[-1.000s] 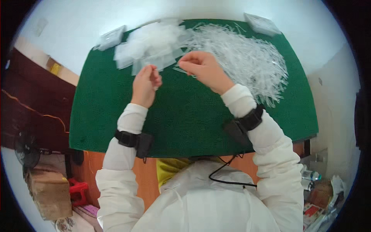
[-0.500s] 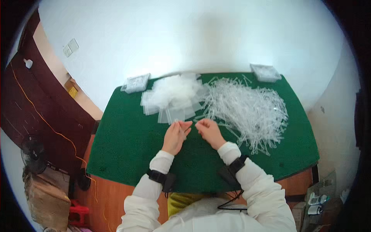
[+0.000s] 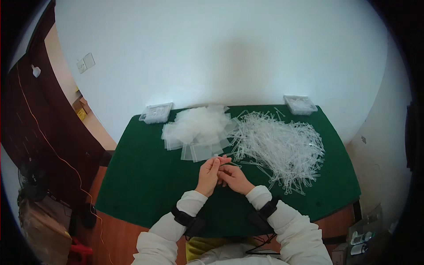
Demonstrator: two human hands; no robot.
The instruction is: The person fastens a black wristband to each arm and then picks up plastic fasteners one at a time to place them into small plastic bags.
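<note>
My left hand (image 3: 207,176) and my right hand (image 3: 236,179) meet over the front middle of a green-covered table (image 3: 132,185). The left fingers are closed together, thumb upward, their tips pointing right. Curled right fingers touch the left hand from below and beside it. Whatever lies between them is too small or hidden to name. Just beyond the hands spreads a heap of flat, clear plastic bags (image 3: 198,132). To its right is a large tangled pile of thin, clear plastic sticks with looped ends (image 3: 282,150), a few lying loose near my right hand.
Clear boxes of small transparent pieces stand at the back left (image 3: 157,113) and back right (image 3: 300,105), against a white wall (image 3: 176,53). A dark fan (image 3: 33,179), a cardboard box (image 3: 44,225) and an orange cable (image 3: 57,150) are at the left.
My hands have come together; the right moved left until it touches the left. The view has tilted, so the table sits lower in the picture.
</note>
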